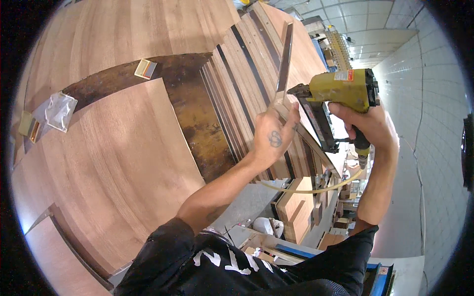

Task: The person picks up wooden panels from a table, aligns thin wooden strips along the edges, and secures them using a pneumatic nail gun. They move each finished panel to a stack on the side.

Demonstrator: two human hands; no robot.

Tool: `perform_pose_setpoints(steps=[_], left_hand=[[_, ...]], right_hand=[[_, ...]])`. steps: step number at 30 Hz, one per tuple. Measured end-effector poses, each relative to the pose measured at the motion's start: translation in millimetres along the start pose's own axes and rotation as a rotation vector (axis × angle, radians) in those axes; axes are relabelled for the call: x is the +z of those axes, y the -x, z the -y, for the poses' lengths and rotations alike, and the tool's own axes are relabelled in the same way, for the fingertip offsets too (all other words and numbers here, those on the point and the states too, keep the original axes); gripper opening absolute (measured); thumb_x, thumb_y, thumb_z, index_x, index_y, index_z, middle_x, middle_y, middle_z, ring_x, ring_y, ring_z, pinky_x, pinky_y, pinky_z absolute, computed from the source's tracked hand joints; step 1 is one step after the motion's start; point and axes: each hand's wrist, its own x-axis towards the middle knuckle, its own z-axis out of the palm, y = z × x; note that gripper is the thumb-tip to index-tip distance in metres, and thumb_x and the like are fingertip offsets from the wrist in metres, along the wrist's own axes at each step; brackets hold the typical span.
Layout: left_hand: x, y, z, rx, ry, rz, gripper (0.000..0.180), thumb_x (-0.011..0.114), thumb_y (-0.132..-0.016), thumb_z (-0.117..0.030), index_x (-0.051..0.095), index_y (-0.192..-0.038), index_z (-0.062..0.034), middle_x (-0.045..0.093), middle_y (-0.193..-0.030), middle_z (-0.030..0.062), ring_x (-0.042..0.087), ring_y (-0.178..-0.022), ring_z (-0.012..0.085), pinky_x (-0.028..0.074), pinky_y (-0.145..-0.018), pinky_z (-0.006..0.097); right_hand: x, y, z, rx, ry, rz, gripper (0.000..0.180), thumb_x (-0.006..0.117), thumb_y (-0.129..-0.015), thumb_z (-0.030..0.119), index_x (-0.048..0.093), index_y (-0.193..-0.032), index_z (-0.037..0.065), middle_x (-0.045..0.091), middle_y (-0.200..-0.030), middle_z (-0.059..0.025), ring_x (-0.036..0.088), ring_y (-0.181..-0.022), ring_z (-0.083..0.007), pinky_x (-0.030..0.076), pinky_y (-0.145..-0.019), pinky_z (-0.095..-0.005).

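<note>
My right hand [371, 123] is wrapped around the handle of a yellow and black pneumatic nail gun [340, 90]. The gun's dark nose is close to a narrow wooden strip [284, 61]; whether they touch I cannot tell. My left hand [270, 138] pinches the strip near its lower end, thumb pointing up toward the nose. Behind the strip are the layered edges of a stack of wood boards [247, 84], some light and some dark. A yellowish air hose [316, 191] hangs from the gun's handle and curves left below the stack.
Large wood-grain panels [108, 172] lie at left, with a stained brown surface [195, 128] between them. On these are a small box [145, 68] and a clear plastic bag [61, 111]. Lower down stand more boards [295, 209] and a white sack [266, 226].
</note>
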Motion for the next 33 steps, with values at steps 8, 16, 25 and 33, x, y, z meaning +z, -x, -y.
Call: perform_pose_setpoints(steps=[8,16,25,33], left_hand=[[1.4,-1.1,1.9,0.018,0.010,-0.009,0.030,0.059,-0.093,-0.022,0.058,-0.080,0.0055,0.056,-0.052,0.0152,0.058,-0.045,0.0186,0.043,-0.045,0.034],[-1.0,-2.4,1.5,0.004,-0.028,-0.009,0.032,0.059,-0.092,-0.021,0.058,-0.075,0.0061,0.055,-0.052,0.0169,0.057,-0.044,0.0203,0.043,-0.045,0.036],[-2.5,-1.0,5.5,0.044,-0.078,-0.019,0.036,0.060,-0.092,-0.020,0.056,-0.069,0.0069,0.046,-0.047,0.0168,0.049,-0.044,0.0148,0.041,-0.045,0.036],[-1.9,-1.2,7.4,-0.004,-0.071,0.010,0.037,0.060,-0.093,-0.027,0.061,-0.078,0.0067,0.057,-0.056,0.0050,0.055,-0.053,0.0081,0.045,-0.049,0.029]], right_hand=[[-3.6,-3.1,-1.0,-0.004,0.029,0.021,0.032,0.076,-0.079,0.032,0.067,-0.085,0.002,0.053,-0.048,0.0009,0.051,-0.042,-0.0074,0.040,-0.040,-0.0253],[-5.5,-4.5,14.0,0.026,0.049,-0.003,0.031,0.078,-0.076,0.030,0.067,-0.087,0.003,0.054,-0.050,0.0007,0.050,-0.042,-0.0072,0.039,-0.040,-0.0246],[-10.1,-10.3,7.7,-0.127,0.169,0.014,0.042,0.079,-0.073,0.039,0.066,-0.096,0.007,0.056,-0.053,-0.0008,0.051,-0.043,-0.0086,0.041,-0.042,-0.0265],[-13.1,-14.5,10.2,-0.185,0.198,0.035,0.029,0.077,-0.076,0.031,0.066,-0.079,0.004,0.054,-0.052,-0.0005,0.050,-0.042,-0.0082,0.038,-0.040,-0.0257]])
